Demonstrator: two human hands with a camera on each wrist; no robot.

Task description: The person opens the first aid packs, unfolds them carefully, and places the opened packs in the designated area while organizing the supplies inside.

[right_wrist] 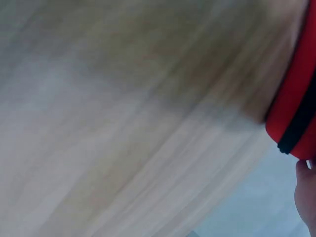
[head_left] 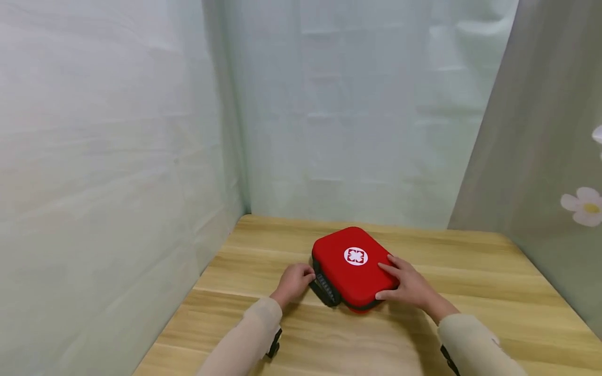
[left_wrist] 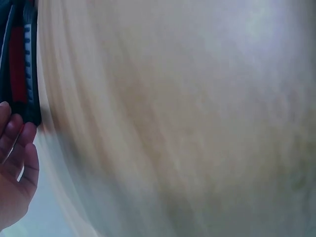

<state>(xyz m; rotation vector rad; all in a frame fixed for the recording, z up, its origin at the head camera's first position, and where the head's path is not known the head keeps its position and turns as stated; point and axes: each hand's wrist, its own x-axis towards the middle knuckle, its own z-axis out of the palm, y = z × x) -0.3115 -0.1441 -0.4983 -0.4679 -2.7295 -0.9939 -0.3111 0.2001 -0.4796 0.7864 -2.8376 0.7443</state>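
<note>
A red first-aid case point(head_left: 345, 261) with a white round emblem lies closed on the wooden table, turned at an angle. Its black handle point(head_left: 325, 292) sticks out on the left side. My left hand point(head_left: 293, 282) pinches the upper end of that handle with curled fingers; in the left wrist view the fingertips point(left_wrist: 15, 121) are right at the handle's end. My right hand point(head_left: 408, 284) rests on the case's right edge, fingers spread over the lid and thumb by the near corner. The right wrist view shows the case's red side and black zipper band point(right_wrist: 301, 121), with part of the hand below.
The wooden table point(head_left: 338, 344) extends around the case on all sides. Pale curtains point(head_left: 348, 115) hang behind it and along the left, and a grey curtain with flowers point(head_left: 541, 130) hangs at the right. Black straps circle both sleeves.
</note>
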